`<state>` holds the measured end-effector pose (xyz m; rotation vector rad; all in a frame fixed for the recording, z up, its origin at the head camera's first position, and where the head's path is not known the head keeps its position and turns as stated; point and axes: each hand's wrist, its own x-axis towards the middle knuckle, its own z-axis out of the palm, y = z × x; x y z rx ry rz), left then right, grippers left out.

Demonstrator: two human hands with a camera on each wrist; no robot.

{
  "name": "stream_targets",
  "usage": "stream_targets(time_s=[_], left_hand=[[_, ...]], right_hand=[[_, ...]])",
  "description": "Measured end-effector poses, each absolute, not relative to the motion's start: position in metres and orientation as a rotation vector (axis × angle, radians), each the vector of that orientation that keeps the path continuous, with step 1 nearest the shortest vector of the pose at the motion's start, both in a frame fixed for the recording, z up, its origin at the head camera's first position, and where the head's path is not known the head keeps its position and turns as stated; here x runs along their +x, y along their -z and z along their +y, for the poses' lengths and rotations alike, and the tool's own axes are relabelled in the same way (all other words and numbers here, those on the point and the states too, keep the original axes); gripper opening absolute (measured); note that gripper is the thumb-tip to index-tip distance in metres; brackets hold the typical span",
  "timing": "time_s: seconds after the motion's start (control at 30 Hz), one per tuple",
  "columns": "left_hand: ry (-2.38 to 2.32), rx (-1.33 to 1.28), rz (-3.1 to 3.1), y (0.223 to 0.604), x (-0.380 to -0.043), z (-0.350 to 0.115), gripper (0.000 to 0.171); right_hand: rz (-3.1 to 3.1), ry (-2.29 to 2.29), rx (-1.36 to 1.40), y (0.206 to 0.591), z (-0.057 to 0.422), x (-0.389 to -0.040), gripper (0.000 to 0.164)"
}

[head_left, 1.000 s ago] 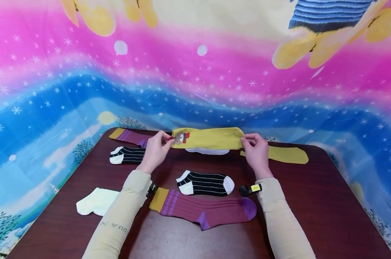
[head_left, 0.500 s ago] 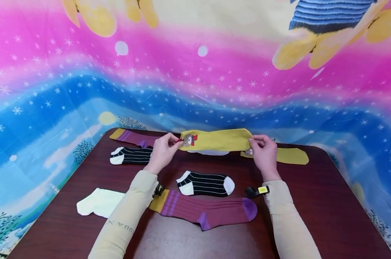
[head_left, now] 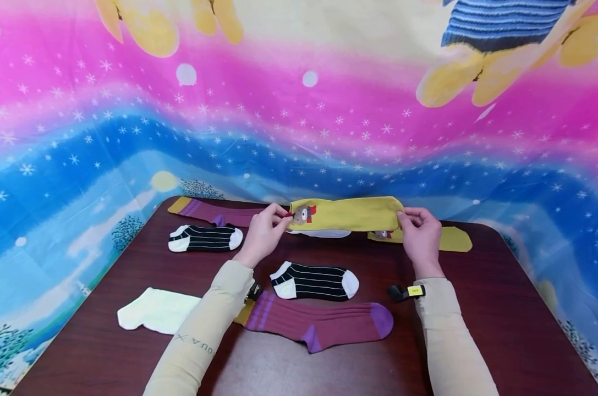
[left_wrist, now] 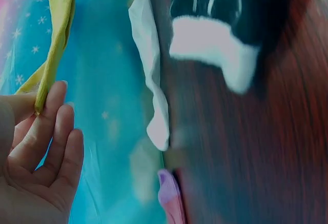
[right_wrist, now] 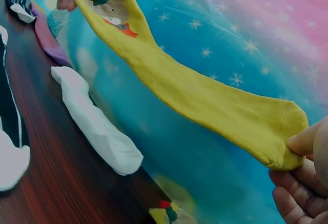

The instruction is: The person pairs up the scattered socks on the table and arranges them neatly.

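Note:
A yellow sock (head_left: 350, 214) with a bear face at its cuff is stretched sideways in the air between both hands. My left hand (head_left: 265, 228) pinches the cuff end; my right hand (head_left: 421, 236) pinches the toe end between thumb and fingers. In the right wrist view the yellow sock (right_wrist: 205, 96) shows at full length. A second yellow sock (head_left: 454, 238) with the same bear lies on the table behind my right hand, partly covered. Under the held sock, a white sock (head_left: 323, 233) shows only its near edge; the right wrist view shows more of that white sock (right_wrist: 100, 124).
On the dark wooden table (head_left: 502, 308) lie two black striped ankle socks, one at the left (head_left: 204, 238) and another in the middle (head_left: 318, 281). A maroon sock (head_left: 328, 324) lies in front, its match (head_left: 204, 211) far left. My left sleeve overlaps a white sock (head_left: 157, 311). A printed cloth (head_left: 299, 126) hangs behind.
Both hands have moved to the right with the yellow sock stretched between them. More of the far-left maroon and black socks now shows, along with the bear on the lying yellow sock.

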<state>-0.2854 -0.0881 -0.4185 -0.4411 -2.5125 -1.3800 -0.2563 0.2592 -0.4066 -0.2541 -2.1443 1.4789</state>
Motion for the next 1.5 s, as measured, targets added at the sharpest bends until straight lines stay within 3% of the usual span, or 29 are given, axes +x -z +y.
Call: stream_targets(time_s=[0.3,1.07,1.5], left_hand=[[1.381,-0.539,-2.517,0.419,-0.285,-0.071,0.010],[1.285,-0.772,-2.714,0.415,-0.290,-0.021,0.027],[1.381,-0.759,-2.758,0.419,-0.299,0.010,0.026]], right_hand=[[-2.106,-1.510,-0.318,0.404,0.275,-0.252,0.031],[-2.071,-1.508,-0.499,0.388,0.323,-0.252,0.026],[-2.068,-1.487,-0.541,0.389,0.350,-0.256,0.026]])
